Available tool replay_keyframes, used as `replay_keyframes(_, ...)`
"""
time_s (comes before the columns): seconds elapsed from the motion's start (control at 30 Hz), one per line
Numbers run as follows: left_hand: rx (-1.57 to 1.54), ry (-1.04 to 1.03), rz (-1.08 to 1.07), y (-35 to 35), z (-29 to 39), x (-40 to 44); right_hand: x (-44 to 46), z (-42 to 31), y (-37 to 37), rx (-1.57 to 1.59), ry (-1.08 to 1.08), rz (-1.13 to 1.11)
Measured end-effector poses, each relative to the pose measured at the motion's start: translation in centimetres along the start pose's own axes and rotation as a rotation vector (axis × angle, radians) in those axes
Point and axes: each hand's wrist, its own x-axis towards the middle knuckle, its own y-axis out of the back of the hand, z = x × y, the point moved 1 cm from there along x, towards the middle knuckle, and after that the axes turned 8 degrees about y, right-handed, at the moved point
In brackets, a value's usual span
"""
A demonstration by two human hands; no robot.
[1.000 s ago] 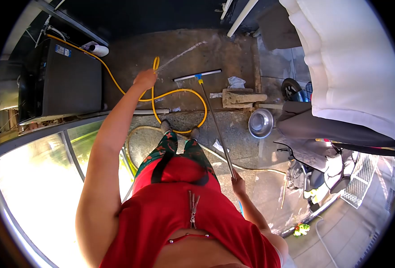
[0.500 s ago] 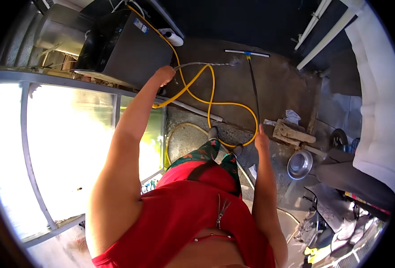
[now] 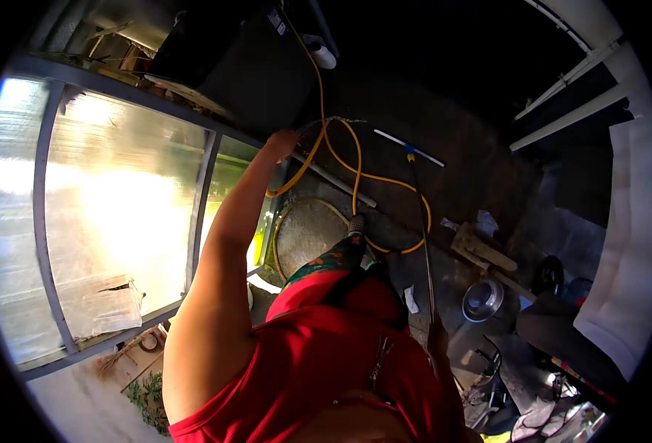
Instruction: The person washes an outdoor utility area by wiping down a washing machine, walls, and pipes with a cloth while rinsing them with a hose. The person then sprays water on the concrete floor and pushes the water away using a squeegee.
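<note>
My left hand (image 3: pixel 284 142) is stretched forward and closed around the end of a yellow hose (image 3: pixel 359 159). A thin stream of water (image 3: pixel 333 119) leaves it towards the dark floor. Loops of the hose lie on the ground ahead of my feet. Low at my right side, my right hand (image 3: pixel 437 338), in shadow, grips the long handle of a floor squeegee (image 3: pixel 423 229). The squeegee's pale blade (image 3: pixel 392 139) rests on the floor at the far end, slightly tilted, with a blue and yellow joint at its middle.
A framed translucent panel (image 3: pixel 119 199) stands on the left, with a dark boxy appliance (image 3: pixel 245 74) beyond it. On the right are a metal bowl (image 3: pixel 482 300), pieces of wood (image 3: pixel 484 247) and a white hanging sheet (image 3: pixel 621 244). A round lid-like disc (image 3: pixel 307 236) lies beside my foot.
My right hand has drawn back towards my body, and the squeegee blade has come nearer and turned. My left hand still holds the hose, a little lower in view. The scene looks darker.
</note>
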Motion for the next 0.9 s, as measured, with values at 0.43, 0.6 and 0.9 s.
replay_keyframes(0.43,-0.666,0.367,0.020,1.2,-7.7,-2.3,31.8,-18.9,3.7,-0.300,0.056,-0.059)
replay_keyframes(0.6,-0.925,0.652,0.181,-1.2,-13.4,0.5,18.6,-3.5,-3.0,-0.080,0.091,-0.025)
replay_keyframes(0.9,-0.517,0.560,0.316,-3.6,-24.7,4.3,4.1,-0.1,1.1,-0.106,0.352,0.082)
